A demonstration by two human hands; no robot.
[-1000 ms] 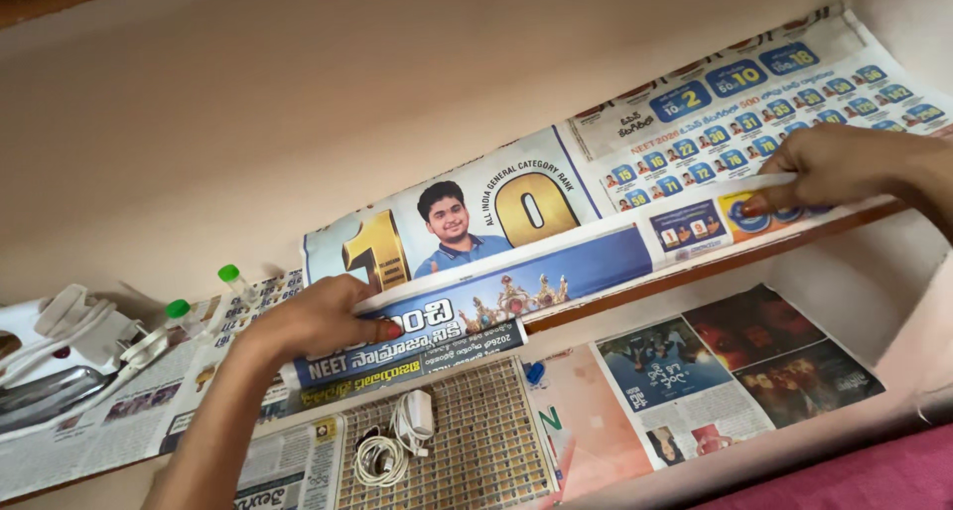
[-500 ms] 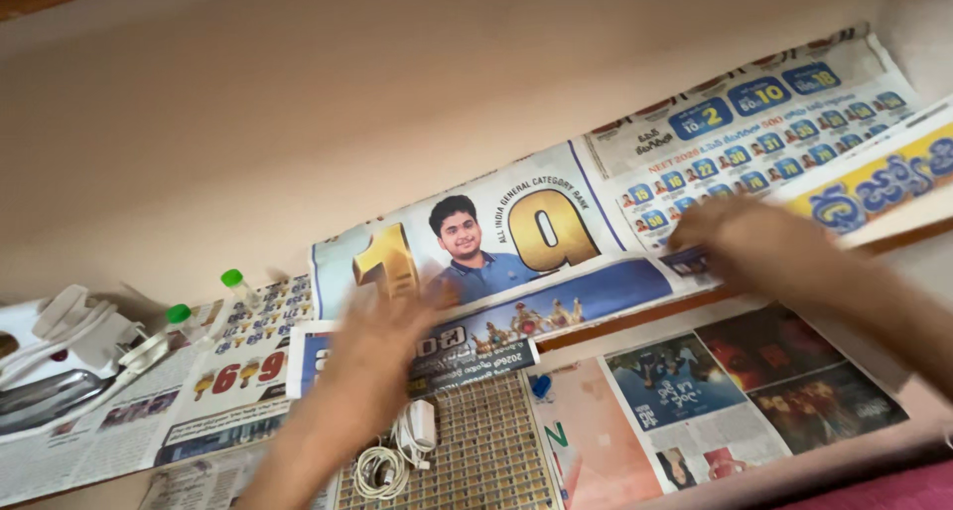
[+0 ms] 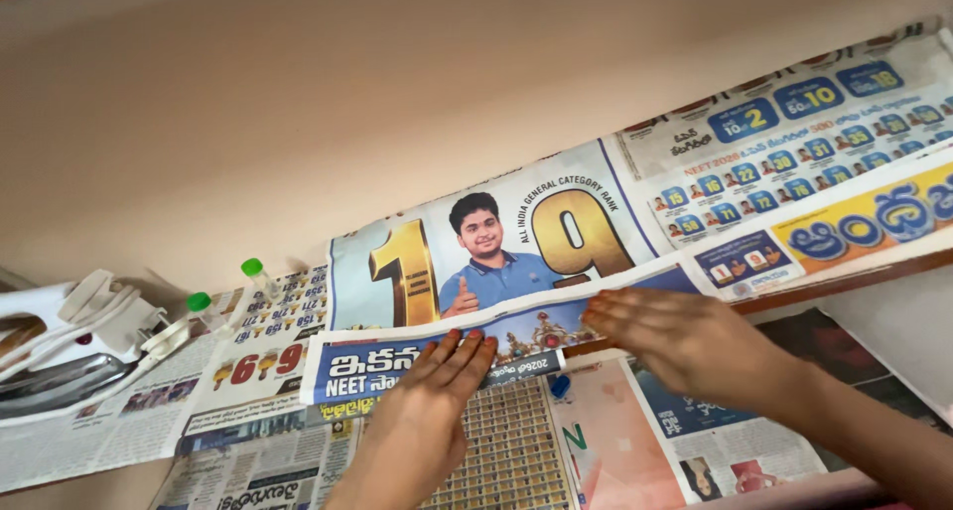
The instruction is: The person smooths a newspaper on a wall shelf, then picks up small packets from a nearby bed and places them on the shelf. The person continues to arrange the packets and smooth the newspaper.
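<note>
Both hands have been drawn in from the ends to the middle. The left hand (image 3: 437, 396) and right hand (image 3: 680, 336) are laid flat, fingers spread and gripping nothing, on the colourful printed newspaper sheet (image 3: 516, 262) lining the upper wooden shelf (image 3: 844, 277). Smoothing seems under way; its overhanging front edge likely needs pressing down next.

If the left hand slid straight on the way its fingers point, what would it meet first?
The left hand lies flat on the folded newspaper, fingers pointing up toward the wall. Going on, it would cross the fold onto the sheet lining the shelf, then probably meet the back wall. Nothing else seems to lie between, though depth is unclear.
</note>
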